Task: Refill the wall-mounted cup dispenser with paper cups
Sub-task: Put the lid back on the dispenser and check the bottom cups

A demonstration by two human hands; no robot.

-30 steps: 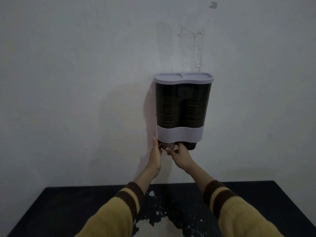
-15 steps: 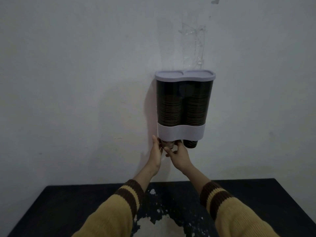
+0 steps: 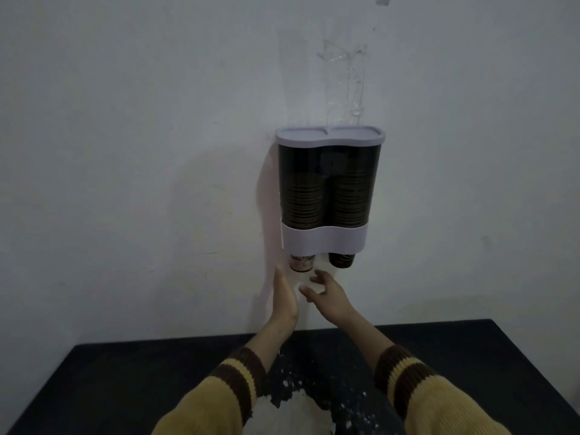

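Note:
The cup dispenser (image 3: 326,240) hangs on the wall, a dark twin tube with a pale lid and pale lower band. Stacked paper cups show through both tubes. A light cup bottom (image 3: 302,262) pokes out of the left outlet and a dark cup bottom (image 3: 341,260) out of the right one. My left hand (image 3: 285,297) is just below the left outlet, fingers straight, holding nothing. My right hand (image 3: 326,296) is beside it with fingers spread, also empty. Neither hand touches the cups.
A black table (image 3: 125,381) stands against the white wall (image 3: 125,152) below the dispenser, with a worn white patch (image 3: 292,412) near its front. Tape remnants (image 3: 348,76) cling to the wall above the lid.
Both hands have let go of the left outlet's cup bottom and dropped a little below it, fingers opening. The light cup bottom now shows fully.

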